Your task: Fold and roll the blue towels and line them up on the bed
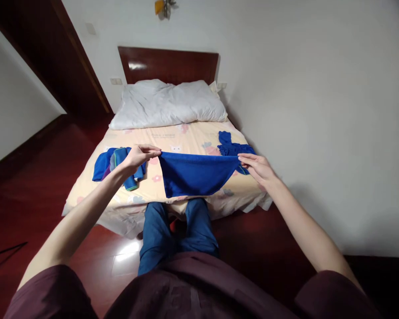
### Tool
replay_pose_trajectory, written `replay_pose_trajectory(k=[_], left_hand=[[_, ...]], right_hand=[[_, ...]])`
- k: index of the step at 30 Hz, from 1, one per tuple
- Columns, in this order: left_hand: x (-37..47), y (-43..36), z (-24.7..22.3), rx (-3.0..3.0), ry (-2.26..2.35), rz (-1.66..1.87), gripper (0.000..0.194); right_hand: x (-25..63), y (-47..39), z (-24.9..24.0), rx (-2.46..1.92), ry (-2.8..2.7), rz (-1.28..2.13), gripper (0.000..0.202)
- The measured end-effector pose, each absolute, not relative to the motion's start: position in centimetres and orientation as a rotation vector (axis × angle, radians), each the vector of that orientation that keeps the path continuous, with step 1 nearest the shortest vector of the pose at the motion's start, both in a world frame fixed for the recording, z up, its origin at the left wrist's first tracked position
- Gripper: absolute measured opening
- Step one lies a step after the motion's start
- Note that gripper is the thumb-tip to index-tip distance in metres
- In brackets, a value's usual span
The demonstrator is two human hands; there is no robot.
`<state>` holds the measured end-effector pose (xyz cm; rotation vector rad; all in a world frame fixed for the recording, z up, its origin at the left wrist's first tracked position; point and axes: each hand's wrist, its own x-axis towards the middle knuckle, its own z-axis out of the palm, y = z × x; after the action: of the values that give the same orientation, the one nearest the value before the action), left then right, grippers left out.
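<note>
Cloth point(196, 176), plain blue, hangs spread between our two hands above the near end of the bed point(182, 138). Our left hand point(142, 155) pinches its upper left corner, thumb and fingers closed together on the fabric; our right hand point(257, 167) is clamped likewise on the upper right corner. The top edge runs nearly straight between our grips, while the lower edge dips and then curves up toward our right.

Behind our left wrist we have a pile point(103, 165), mostly blue with some purple and grey, including a roll point(130, 182) edged in green. Near our right hand, a crumpled garment point(231, 147), also blue, lies partly hidden from us. At the far end, a white quilt point(169, 105) lies in front of the dark headboard point(173, 64). Our trousers point(156, 226) show below the cloth, at the bed's near edge.
</note>
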<state>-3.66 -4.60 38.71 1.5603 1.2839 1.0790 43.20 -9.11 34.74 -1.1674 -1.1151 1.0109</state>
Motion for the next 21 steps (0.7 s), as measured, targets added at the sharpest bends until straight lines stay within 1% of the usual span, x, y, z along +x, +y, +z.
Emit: replay_pose_trajectory(k=[5, 10, 13, 16, 21], left_hand=[[-3.8, -2.8, 36.3, 1.497, 1.347, 1.047, 0.048], [-3.8, 2.2, 33.6, 1.416, 1.416, 1.084, 0.049], [-3.7, 6.4, 32.8, 1.392, 1.452, 1.195, 0.057], [-3.5, 9.6, 32.9, 1.428, 1.440, 1.363, 0.064], [-3.7, 10.3, 32.7, 1.640, 1.457, 1.451, 0.068]], right_hand=[[43.0, -5.5, 32.9, -1.211, -1.093, 1.136, 0.046], [41.2, 1.6, 31.3, -1.204, -1.131, 1.189, 0.040], [39.6, 6.3, 30.6, -1.235, -1.111, 1.121, 0.034], [38.3, 9.9, 30.1, -1.224, -1.118, 0.997, 0.034], [37.9, 11.0, 28.4, -1.065, -1.192, 0.767, 0.038]])
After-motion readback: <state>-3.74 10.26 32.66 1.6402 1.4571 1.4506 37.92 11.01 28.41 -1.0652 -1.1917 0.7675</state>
